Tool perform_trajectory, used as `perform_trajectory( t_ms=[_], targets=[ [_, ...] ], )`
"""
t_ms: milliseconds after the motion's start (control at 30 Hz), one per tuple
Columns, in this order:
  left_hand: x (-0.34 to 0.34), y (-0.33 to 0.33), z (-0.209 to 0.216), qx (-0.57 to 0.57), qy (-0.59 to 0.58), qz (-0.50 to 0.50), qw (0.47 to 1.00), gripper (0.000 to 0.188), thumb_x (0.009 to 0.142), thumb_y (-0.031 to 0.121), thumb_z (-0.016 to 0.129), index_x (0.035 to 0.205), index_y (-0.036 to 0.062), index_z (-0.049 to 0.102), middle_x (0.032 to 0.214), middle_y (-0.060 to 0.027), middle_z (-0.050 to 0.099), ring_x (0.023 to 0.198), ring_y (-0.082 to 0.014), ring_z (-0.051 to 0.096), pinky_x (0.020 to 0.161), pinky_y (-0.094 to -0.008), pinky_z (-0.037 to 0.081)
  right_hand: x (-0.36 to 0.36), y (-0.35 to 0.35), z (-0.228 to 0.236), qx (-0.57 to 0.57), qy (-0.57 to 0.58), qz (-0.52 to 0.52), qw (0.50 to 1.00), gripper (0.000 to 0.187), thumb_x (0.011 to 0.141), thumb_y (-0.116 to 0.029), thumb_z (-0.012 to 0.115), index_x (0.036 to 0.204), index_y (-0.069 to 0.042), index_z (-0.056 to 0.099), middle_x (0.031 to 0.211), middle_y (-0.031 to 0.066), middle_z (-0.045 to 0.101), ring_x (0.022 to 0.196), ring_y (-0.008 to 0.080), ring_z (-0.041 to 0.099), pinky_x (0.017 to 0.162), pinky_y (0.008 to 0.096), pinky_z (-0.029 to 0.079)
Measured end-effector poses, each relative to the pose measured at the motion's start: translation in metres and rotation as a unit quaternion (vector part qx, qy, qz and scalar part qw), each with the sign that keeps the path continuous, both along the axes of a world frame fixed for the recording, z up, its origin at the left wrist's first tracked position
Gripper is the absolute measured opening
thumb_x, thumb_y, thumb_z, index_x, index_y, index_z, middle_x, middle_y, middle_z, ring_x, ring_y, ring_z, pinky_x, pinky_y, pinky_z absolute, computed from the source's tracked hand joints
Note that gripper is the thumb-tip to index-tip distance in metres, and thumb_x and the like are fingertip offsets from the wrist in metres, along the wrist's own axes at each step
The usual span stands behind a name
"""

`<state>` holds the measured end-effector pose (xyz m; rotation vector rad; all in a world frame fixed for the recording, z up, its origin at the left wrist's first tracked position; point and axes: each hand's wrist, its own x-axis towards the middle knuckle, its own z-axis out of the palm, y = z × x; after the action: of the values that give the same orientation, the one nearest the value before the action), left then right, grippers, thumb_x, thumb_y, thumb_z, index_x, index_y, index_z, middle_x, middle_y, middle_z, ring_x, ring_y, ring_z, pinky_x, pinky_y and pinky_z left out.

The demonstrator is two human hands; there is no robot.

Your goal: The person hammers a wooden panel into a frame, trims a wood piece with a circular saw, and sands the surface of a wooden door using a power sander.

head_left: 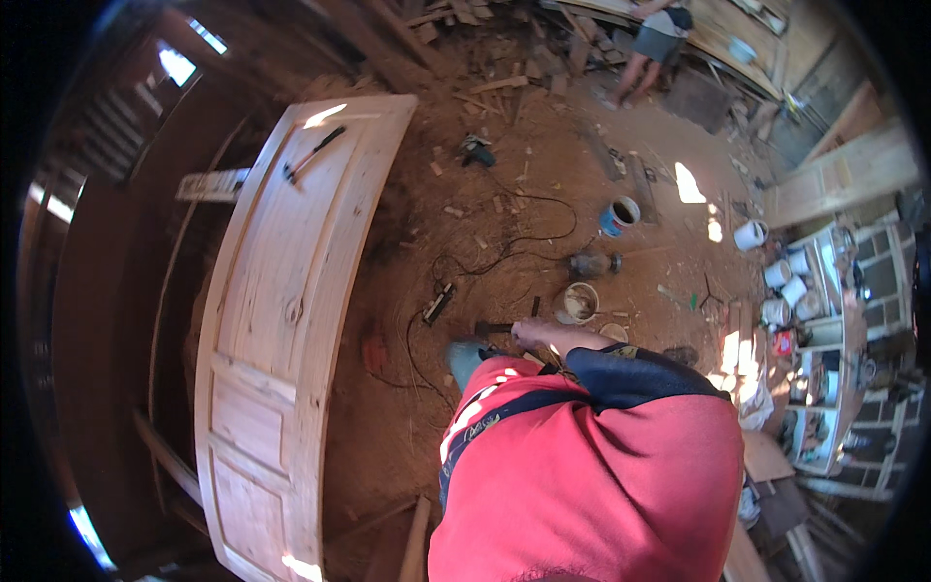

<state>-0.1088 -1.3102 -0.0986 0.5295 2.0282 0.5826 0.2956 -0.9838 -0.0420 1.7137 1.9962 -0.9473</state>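
- The right hand (525,333) meets a dark tool (496,329) at its nine o'clock; I cannot tell whether the fingers grip it.
- The left hand is out of sight.
- A whitish bucket (580,304) stands near the right hand, at two o'clock.
- Toward nine, a wooden door (267,281) bears a hammer (315,153).

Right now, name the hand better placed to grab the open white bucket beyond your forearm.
Probably the right hand: it is near the white bucket, though seemingly gripping a dark object; the left hand isn't visible.
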Motion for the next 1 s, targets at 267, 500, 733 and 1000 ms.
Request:
perform_trajectory(
  t_ms=[267, 500, 733, 1000],
  targets=[
    [-0.055, 0.198, 0.030, 0.000, -0.009, -0.115, 0.993, 0.034, 0.103, 0.025, 0.065, 0.118, -0.0052, 0.067, 0.092, -0.0087, 0.072, 0.075, -0.0118, 0.061, 0.067, -0.0306, 0.051, -0.003, 0.089, -0.026, 0.007, 0.067, -0.023, 0.997, 0.021, 0.082, -0.027, 0.067, 0.098, -0.019, 0.078, 0.099, 0.0152, 0.077, 0.092, 0.0364, 0.074, 0.078, 0.0515, 0.058],
    [-0.036, 0.399, 0.070, 0.282, 0.024, -0.157, 0.946, 0.030, 0.101, 0.022, 0.067, 0.116, -0.0049, 0.069, 0.090, -0.0080, 0.072, 0.075, -0.0114, 0.061, 0.066, -0.0285, 0.051, 0.023, 0.220, -0.004, 0.174, 0.263, -0.174, 0.933, 0.020, 0.084, -0.024, 0.067, 0.095, -0.009, 0.075, 0.095, 0.0199, 0.074, 0.089, 0.0345, 0.073, 0.075, 0.0449, 0.056],
    [0.009, 0.513, 0.102, 0.231, 0.010, -0.363, 0.903, 0.032, 0.098, 0.025, 0.068, 0.116, -0.0019, 0.070, 0.093, -0.0124, 0.075, 0.084, -0.0214, 0.071, 0.073, -0.0362, 0.056, 0.092, 0.200, -0.039, 0.302, 0.336, -0.410, 0.792, 0.018, 0.087, -0.024, 0.067, 0.088, -0.006, 0.070, 0.082, 0.0162, 0.070, 0.070, 0.0287, 0.069, 0.065, 0.0417, 0.053],
    [0.024, 0.650, 0.112, 0.180, 0.159, -0.481, 0.843, 0.038, 0.093, 0.023, 0.066, 0.125, 0.0022, 0.065, 0.116, -0.0199, 0.071, 0.105, -0.0349, 0.070, 0.088, -0.0435, 0.056, 0.121, -0.055, -0.144, 0.236, 0.009, -0.600, 0.764, 0.019, 0.089, -0.024, 0.066, 0.085, -0.006, 0.070, 0.073, 0.0159, 0.070, 0.072, 0.0332, 0.072, 0.066, 0.0443, 0.056]
  ],
)
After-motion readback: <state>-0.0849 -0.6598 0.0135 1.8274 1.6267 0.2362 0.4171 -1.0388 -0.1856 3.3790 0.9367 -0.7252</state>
